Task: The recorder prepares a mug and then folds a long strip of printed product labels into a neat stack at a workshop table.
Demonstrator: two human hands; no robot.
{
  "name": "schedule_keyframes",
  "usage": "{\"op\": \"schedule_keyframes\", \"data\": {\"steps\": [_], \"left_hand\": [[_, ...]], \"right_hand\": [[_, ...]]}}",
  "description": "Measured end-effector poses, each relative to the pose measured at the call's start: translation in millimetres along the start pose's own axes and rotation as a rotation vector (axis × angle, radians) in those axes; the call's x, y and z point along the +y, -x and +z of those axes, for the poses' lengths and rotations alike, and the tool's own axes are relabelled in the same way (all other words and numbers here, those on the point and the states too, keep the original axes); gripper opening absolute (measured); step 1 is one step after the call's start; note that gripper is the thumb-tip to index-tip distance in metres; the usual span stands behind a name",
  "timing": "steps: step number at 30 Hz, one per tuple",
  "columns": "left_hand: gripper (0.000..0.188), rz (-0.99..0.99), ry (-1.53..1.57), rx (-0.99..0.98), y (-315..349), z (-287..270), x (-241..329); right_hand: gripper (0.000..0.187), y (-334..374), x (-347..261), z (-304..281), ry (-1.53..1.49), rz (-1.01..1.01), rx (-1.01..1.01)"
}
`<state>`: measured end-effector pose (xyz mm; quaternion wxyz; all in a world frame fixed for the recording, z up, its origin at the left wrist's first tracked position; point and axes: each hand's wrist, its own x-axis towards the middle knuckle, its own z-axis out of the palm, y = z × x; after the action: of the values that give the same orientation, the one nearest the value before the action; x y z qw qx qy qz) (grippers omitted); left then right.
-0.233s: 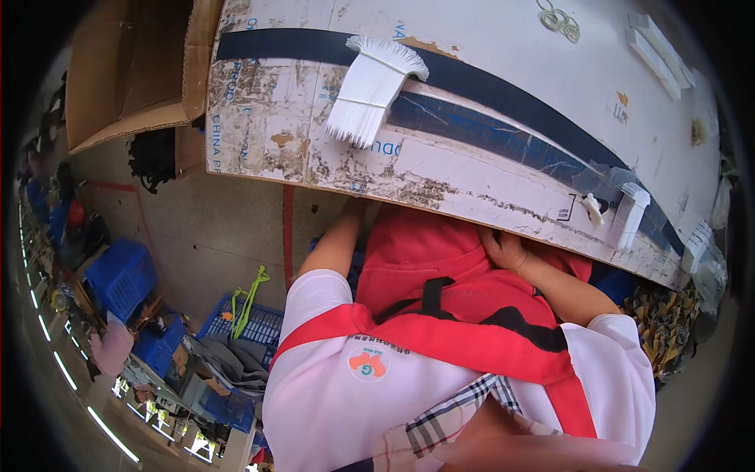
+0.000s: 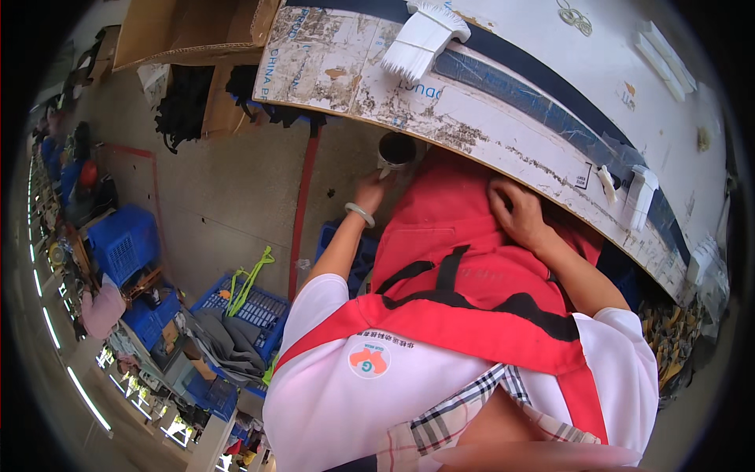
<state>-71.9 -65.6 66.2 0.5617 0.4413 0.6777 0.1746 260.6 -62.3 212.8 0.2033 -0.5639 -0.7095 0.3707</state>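
In my left hand is a cup with a dark inside and a pale rim, gripped by its handle just outside the table's near edge. A pale bangle circles that wrist. My right hand rests on the red apron over my lap, close under the table edge. Its fingers are loosely bent, with a gap between thumb and forefinger, and nothing shows in it. On the table lies a banded bundle of white strips, beyond both hands.
Smaller white bundles and pale rings lie on the table's right side. An open cardboard box stands at the far left, with black material below it. Blue crates sit on the floor to the left, one holding grey pieces.
My left hand has come out from under the table edge, bringing the cup into sight. My right hand has drawn back slightly and its fingers are more bent. The view has shifted left.
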Motion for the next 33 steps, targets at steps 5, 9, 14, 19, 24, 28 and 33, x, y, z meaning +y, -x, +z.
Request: {"op": "schedule_keyframes", "data": {"steps": [5, 9, 14, 19, 24, 28, 33], "left_hand": [[0.026, 0.090, -0.030, -0.035, 79.7, -36.2, 98.2], [0.022, 0.348, -0.084, 0.091, 117.2, -46.8, 129.1], [0.019, 0.355, 0.006, 0.027, 126.3, -56.3, 134.0], [0.018, 0.363, -0.015, -0.082, 143.6, -61.6, 160.2], [0.017, 0.297, 0.013, -0.181, 161.5, -81.5, 188.7], [0.019, 0.439, 0.033, -0.098, 187.7, -100.5, 214.2], [0.028, 1.011, -0.328, -0.032, 243.7, -125.3, 281.1]], "right_hand": [[0.058, -51.2, -95.7, 11.0, -0.027, -0.384, -0.062], [0.055, -71.7, -144.5, 51.1, 0.232, -0.516, 0.115], [0.035, -70.9, -150.8, 28.2, 0.157, -0.767, 0.119], [0.028, -67.0, -148.6, -3.1, -0.174, -0.824, -0.059], [0.056, -91.6, -126.2, -38.6, -1.347, 0.054, -0.073], [0.045, -101.1, -84.6, -47.0, -1.101, 0.171, 0.083], [0.041, -108.7, -89.9, -47.2, -0.589, 0.149, 0.306]]}}
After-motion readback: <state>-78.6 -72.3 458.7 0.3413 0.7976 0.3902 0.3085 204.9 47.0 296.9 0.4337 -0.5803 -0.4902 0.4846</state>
